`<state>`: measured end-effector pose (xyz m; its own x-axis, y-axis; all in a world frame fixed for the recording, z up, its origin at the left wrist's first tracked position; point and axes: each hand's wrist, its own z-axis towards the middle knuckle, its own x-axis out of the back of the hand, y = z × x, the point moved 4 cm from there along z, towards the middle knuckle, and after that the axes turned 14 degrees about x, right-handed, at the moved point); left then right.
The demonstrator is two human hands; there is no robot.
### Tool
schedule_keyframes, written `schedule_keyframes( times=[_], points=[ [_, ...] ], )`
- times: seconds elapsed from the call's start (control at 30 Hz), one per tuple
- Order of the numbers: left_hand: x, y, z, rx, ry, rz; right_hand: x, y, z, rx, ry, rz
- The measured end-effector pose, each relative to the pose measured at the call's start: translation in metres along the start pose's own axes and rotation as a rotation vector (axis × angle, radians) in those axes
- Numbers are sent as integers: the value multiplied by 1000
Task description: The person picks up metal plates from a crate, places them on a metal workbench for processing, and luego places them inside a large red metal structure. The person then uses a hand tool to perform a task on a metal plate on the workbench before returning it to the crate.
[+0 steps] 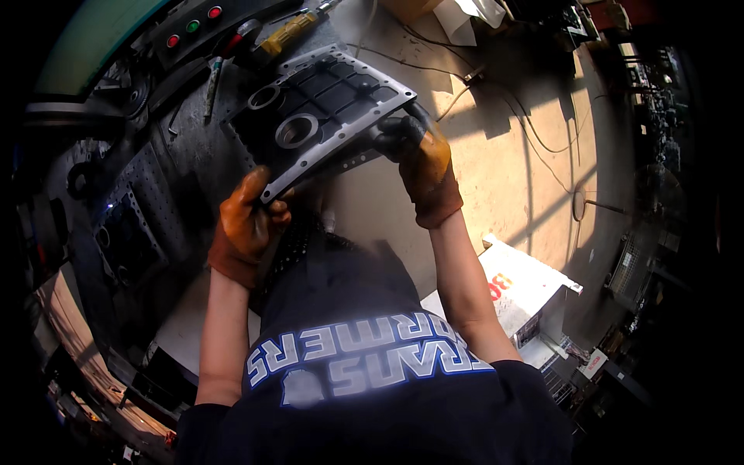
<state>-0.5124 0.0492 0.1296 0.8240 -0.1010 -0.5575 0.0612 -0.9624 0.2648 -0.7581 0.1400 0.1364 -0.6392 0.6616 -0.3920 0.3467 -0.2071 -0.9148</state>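
Note:
Between my two gloved hands I hold a dark cast metal cover plate point(341, 101) with a bare silvery flange, bolt holes along its edge and two round openings. My left hand point(248, 218), in an orange-brown glove, is closed on the plate's near left corner, thumb on top. On the right side my right hand point(422, 159), in a matching glove with blackened fingers, grips the edge close to the far right corner; some of its fingertips are hidden under the plate. The plate is tilted in front of me.
At the far left, a dark control box point(194, 32) carries red and green buttons. Near it lie a yellow-handled tool point(291, 35) and a marker-like stick point(211, 89). A second similar plate point(128, 236) rests at left. Cables point(527, 128) cross the sunlit floor; a white box point(527, 271) stands at right.

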Motion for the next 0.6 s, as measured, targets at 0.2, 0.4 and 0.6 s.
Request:
schedule_keyframes(
  times=[0.2, 0.4, 0.6],
  points=[
    [-17, 14, -10, 31, 42, -30, -28, -9, -5, 145, -73, -271],
    [-27, 25, -15, 19, 33, 51, -60, -4, -3, 338, -213, -468],
    [-19, 26, -12, 49, 97, 36, -53, 2, 6, 235, -112, -206]
  ],
)
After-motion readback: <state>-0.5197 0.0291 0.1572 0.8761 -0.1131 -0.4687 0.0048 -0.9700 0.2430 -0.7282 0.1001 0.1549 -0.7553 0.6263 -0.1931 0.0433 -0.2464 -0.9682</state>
